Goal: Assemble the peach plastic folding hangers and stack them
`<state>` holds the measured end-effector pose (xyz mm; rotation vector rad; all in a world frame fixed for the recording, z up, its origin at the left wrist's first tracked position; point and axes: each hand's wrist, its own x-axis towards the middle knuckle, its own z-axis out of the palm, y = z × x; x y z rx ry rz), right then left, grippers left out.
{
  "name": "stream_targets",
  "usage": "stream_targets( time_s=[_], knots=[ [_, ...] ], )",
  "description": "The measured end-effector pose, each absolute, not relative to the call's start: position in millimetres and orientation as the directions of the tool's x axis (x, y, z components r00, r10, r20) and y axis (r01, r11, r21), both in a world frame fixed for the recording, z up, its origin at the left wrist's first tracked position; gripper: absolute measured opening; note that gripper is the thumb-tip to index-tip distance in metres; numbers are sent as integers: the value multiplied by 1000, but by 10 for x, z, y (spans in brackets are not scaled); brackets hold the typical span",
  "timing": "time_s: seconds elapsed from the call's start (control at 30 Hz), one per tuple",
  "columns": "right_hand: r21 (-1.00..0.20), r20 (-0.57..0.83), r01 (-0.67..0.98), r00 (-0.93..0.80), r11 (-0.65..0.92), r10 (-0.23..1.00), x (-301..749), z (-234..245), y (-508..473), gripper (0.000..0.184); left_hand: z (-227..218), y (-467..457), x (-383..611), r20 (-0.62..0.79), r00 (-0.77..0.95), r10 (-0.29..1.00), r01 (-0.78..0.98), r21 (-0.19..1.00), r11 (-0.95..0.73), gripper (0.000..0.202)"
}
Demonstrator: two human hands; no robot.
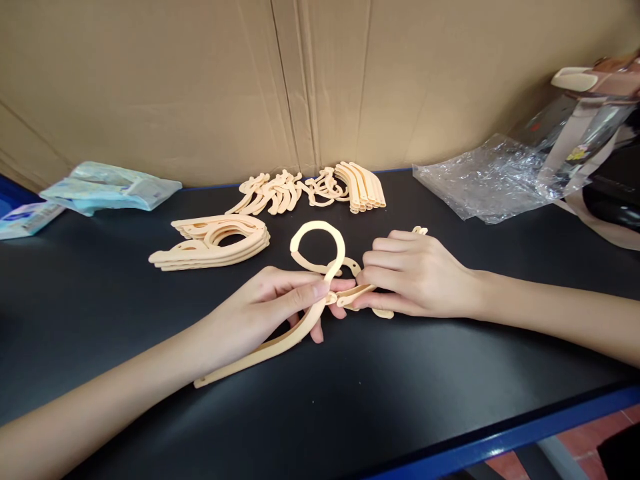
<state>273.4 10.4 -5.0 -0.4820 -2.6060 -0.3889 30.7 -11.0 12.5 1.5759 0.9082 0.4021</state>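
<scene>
My left hand [270,303] is closed around a cream plastic hanger piece [280,343], a long curved arm that ends in a round hook loop [317,247]. My right hand [415,273] is closed on a second cream hanger arm [357,295], whose far tip shows past the knuckles. The two pieces meet between my thumbs at the middle of the black table [350,393]. Most of the right-hand piece is hidden under the fingers.
A stack of cream hanger pieces [213,240] lies left of centre. More hanger parts [310,189] are laid in rows at the back, by the cardboard wall [300,80]. Crumpled clear plastic bags [490,177] sit at the right, blue-white packets [107,187] at the left. Along the front runs the table's blue edge [525,433].
</scene>
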Motion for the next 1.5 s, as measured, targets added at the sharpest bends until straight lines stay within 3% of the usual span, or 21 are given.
stream_targets(
  time_s=[1.13, 1.5],
  knots=[
    [173, 509, 388, -822, 905, 255, 2741, -71, 117, 39, 127, -56, 290, -219, 729, 649, 263, 964, 30, 34],
    [178, 505, 393, -823, 902, 259, 2743, -68, 111, 40, 100, -74, 285, -237, 705, 669, 361, 931, -51, 35]
  ],
)
